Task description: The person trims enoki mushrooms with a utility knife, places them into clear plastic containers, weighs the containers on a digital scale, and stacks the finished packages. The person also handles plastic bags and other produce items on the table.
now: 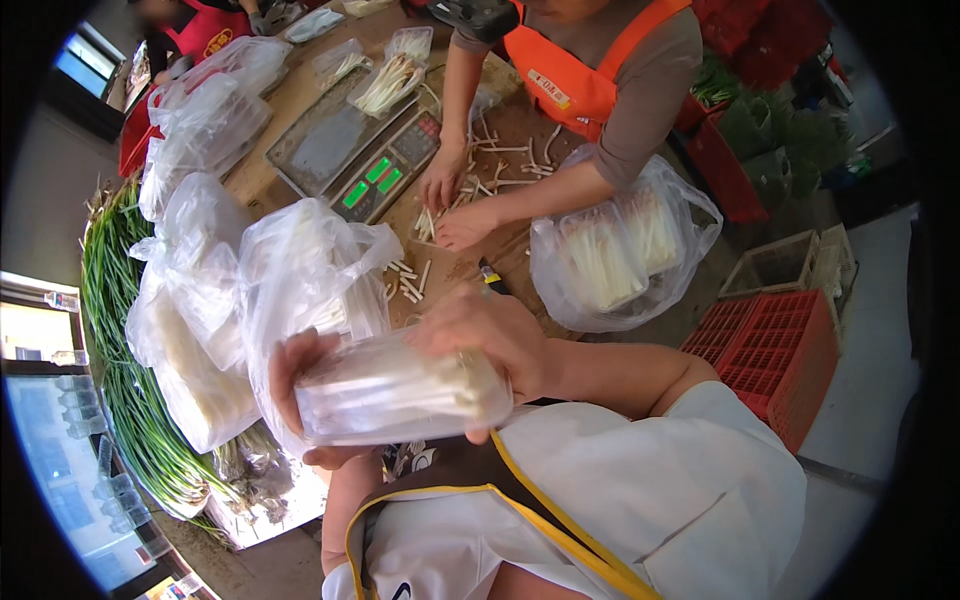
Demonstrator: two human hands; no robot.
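Between my hands is a clear plastic pack of white vegetable stalks (405, 395), held up close in front of me and a little blurred. My left hand (300, 385) grips its left end, with the fingers around the side. At the right end, my right hand (490, 335) curls over the top; its fingers are smeared by motion. Just beyond the pack, a white plastic bag (310, 260) of similar stalks stands on the table. A yellow and black knife (491, 275) lies past my right hand. Short cut stalk pieces (407, 283) are scattered nearby.
Across the table (440, 265) a co-worker in an orange apron (560, 85) handles loose stalks. A digital scale (385, 165) carries a filled tray (388, 85). Long green onions (125, 330) line the left side. At right are a bag of packs (615, 245) and red crates (775, 350).
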